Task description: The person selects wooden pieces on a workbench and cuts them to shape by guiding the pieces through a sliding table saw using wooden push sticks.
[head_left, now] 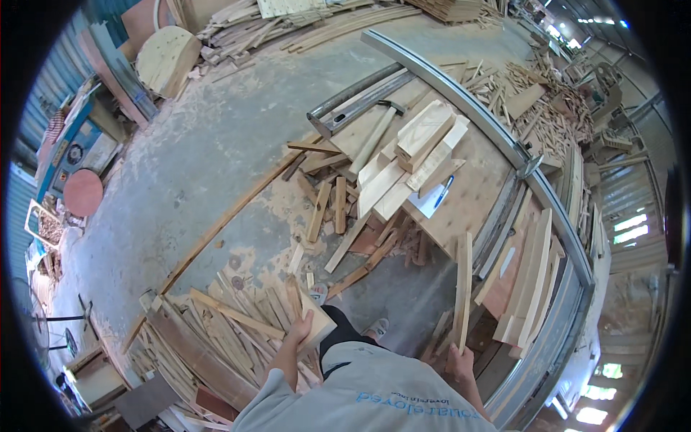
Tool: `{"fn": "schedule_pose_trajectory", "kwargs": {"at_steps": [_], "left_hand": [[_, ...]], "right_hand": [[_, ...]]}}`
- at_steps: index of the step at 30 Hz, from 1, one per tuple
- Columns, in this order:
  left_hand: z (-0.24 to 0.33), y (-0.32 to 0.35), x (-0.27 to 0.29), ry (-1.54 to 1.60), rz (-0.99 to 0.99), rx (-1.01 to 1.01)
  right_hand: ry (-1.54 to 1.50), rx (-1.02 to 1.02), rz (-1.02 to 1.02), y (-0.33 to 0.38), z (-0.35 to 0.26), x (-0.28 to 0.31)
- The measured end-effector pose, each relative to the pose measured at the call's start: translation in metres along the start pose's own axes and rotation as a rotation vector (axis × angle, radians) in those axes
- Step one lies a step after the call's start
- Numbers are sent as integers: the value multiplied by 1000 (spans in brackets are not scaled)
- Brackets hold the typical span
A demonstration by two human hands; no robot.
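My left hand (297, 333) is closed round a pale wooden block (317, 327), low and left of my body. In my right hand (459, 361) is the lower end of a long, narrow wooden strip (464, 284), which points away from me beside the plywood worktop (471, 201). Several pale wooden blocks (426, 138) are stacked on that worktop. Left of the stack lies a hammer (376, 138). Near the stack's right side a blue pen (444, 191) rests on a sheet of white paper (425, 204).
A long metal rail (475, 104) runs along the worktop's far right side. Curved wooden pieces (529, 281) lie at the right. Loose wooden strips (237, 317) are heaped at my left, and offcuts (327, 205) lie on the floor ahead. A blue machine (79, 155) stands far left.
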State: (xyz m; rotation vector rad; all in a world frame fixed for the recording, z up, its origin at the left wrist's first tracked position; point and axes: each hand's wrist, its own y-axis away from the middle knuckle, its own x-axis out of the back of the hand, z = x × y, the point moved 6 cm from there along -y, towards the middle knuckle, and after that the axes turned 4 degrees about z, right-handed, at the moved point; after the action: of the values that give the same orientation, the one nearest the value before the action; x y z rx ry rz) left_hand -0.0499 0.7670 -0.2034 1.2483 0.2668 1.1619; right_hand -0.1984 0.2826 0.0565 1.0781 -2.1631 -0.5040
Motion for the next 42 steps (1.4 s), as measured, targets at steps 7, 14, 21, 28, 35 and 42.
{"fn": "schedule_pose_trajectory", "kwargs": {"at_steps": [7,14,21,28,35,42], "left_hand": [[36,-39,101,-2,-135,9],[15,-72,150,80,-289,44],[50,-78,149,-60,-370,51],[98,-83,117,-282,-474,-37],[156,-60,25,-472,-600,-179],[184,48,-93,-668,-553,-341]], "right_hand": [[103,-67,224,35,-28,-67],[227,-82,146,18,-18,-95],[146,-168,249,63,-28,-89],[26,-96,269,118,71,-100],[-120,-525,197,214,257,-114],[-500,-941,365,296,433,-118]]}}
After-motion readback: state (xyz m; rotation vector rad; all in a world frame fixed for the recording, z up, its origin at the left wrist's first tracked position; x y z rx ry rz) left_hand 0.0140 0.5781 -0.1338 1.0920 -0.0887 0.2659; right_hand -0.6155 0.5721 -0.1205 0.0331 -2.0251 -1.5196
